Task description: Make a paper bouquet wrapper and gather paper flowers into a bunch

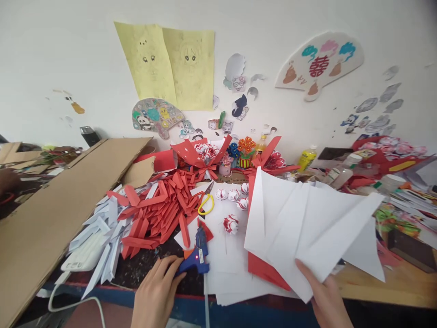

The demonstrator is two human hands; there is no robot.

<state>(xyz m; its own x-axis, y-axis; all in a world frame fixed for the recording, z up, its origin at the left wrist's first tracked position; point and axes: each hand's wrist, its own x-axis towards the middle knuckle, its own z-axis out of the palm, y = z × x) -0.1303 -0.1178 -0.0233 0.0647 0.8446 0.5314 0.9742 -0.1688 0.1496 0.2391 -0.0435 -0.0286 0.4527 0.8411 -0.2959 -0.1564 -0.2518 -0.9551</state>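
My left hand (160,284) is closed round the handle of a blue hot glue gun (194,258), which has a small red light lit and a glue stick hanging from its rear. In my right hand (326,291) I grip a large pleated sheet of white paper (290,218), thumb on top; the fingers underneath are hidden. Red paper (266,273) shows beneath its left side. Between the hands, a red-and-white paper flower (231,224) lies on stacked white sheets (227,282). Several smaller paper flowers (233,195) sit behind it. Scissors with yellow handles (206,205) lie just beyond the glue gun.
Folded red strips (160,209) and white strips (109,255) are heaped at left, beside a white power bank (83,255) with a cable. A big cardboard sheet (58,218) leans further left. Finished bouquets (205,155) and bottles (307,157) line the wall. Clutter covers the right.
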